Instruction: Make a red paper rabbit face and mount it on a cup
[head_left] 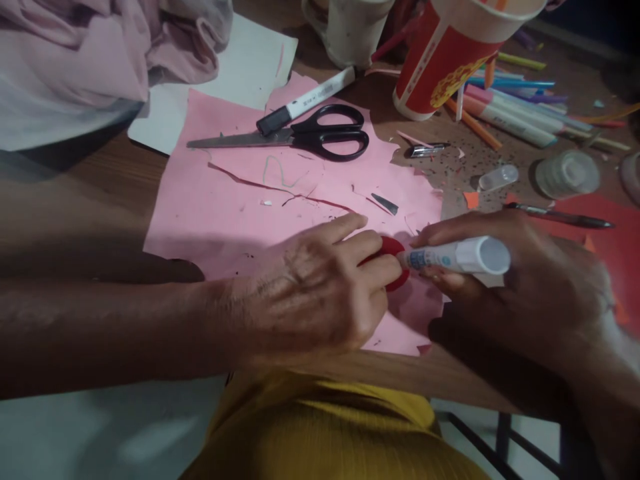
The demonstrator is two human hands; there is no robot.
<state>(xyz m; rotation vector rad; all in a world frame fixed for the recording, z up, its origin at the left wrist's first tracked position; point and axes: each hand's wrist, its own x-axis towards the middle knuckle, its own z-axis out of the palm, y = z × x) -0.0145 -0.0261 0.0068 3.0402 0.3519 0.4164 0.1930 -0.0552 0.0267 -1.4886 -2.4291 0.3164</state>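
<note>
My left hand (320, 287) lies on the pink sheet (200, 213), its fingers spread and their tips pressing on a small red paper piece (395, 250). From the right, my right hand (515, 280) grips a white glue stick (450, 257), tilted nearly flat, with its tip against the red piece. My left fingers cover part of that piece. Above my hands, black-handled scissors (330, 133) rest on the pink sheet, and a white marker with a black cap (310, 100) lies across them.
A red paper cup (450, 53) and a white mug (353, 27) stand at the back. Markers (505, 113) are piled at the right, near a glass jar (567, 173) and a black pen (565, 216). Pink cloth (100, 53) lies at the upper left.
</note>
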